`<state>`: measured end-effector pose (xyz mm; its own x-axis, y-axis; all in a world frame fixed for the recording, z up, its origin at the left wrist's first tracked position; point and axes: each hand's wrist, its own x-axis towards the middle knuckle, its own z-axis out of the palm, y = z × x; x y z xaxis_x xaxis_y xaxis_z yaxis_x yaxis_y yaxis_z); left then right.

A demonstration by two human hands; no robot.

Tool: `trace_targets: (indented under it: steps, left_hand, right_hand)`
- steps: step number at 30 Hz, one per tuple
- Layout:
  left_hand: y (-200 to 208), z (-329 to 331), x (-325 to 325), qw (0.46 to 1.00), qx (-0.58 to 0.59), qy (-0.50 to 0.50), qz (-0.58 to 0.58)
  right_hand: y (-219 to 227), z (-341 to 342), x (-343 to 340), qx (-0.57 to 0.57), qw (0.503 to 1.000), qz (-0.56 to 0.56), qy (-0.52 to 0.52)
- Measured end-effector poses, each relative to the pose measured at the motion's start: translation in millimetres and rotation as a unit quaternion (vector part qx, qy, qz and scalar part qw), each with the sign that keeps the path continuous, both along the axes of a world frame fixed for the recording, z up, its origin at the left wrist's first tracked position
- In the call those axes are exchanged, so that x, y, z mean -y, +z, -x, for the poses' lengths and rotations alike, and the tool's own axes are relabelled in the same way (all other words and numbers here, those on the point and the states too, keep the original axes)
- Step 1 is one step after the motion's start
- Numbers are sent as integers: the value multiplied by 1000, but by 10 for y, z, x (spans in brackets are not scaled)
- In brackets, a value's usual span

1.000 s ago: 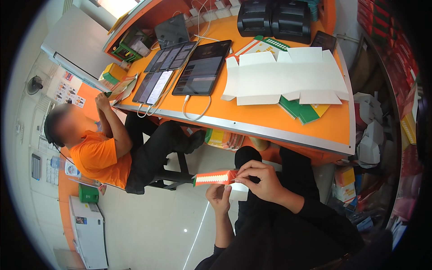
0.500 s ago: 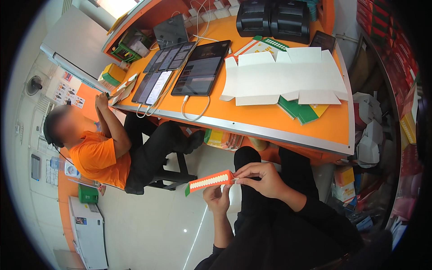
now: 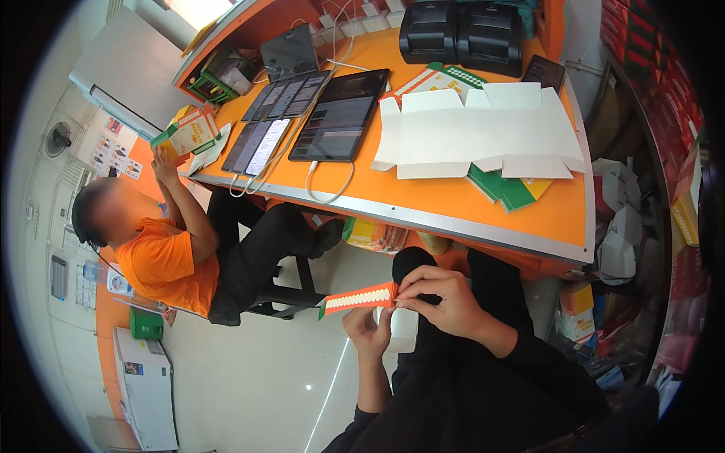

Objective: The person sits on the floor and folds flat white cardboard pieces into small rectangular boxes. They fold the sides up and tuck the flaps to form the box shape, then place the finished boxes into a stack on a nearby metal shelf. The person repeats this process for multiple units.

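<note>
Above my knees, both hands hold a partly folded cardboard box (image 3: 359, 299). Its visible side is an orange strip with a white scalloped band and a green end pointing left. My left hand (image 3: 367, 332) grips it from below, thumb up against its right part. At the right end, the fingers of my right hand (image 3: 442, 302) pinch the corner of the cardboard. A white flap (image 3: 403, 332) hangs beneath, between my left hand and my leg. On the orange desk (image 3: 559, 219) in front lies a flattened box blank (image 3: 483, 134), white side up, over other green and yellow printed cardboard.
Tablets and phones with cables (image 3: 332, 124) cover the desk's middle; black machines (image 3: 461, 34) stand behind. At left, a seated person in an orange shirt (image 3: 168, 260) holds a printed box (image 3: 192, 136). Folded white boxes (image 3: 623, 234) and packages (image 3: 578, 313) are stacked at right.
The cardboard in my hands has tilted and shifted slightly right, and a white flap now shows below it. The seated person has raised a printed box above the desk's left end.
</note>
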<state>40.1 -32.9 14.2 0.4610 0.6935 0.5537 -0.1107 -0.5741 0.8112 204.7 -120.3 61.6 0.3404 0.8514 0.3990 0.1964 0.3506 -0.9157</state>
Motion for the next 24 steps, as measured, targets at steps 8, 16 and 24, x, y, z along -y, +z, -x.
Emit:
trace_targets:
  steps: [8,16,24]
  left_hand:
    - [18,-40,-20,1000,3,-4,-25]
    - [-25,-69,-16,998,-2,-1,-60]
    - [-93,-134,51,999,-44,8,9]
  right_hand:
    - [-116,-28,-32,-121,992,19,43]
    - [-98,-53,-31,-174,981,42,73]
    - [-90,-73,-57,-100,995,13,29]
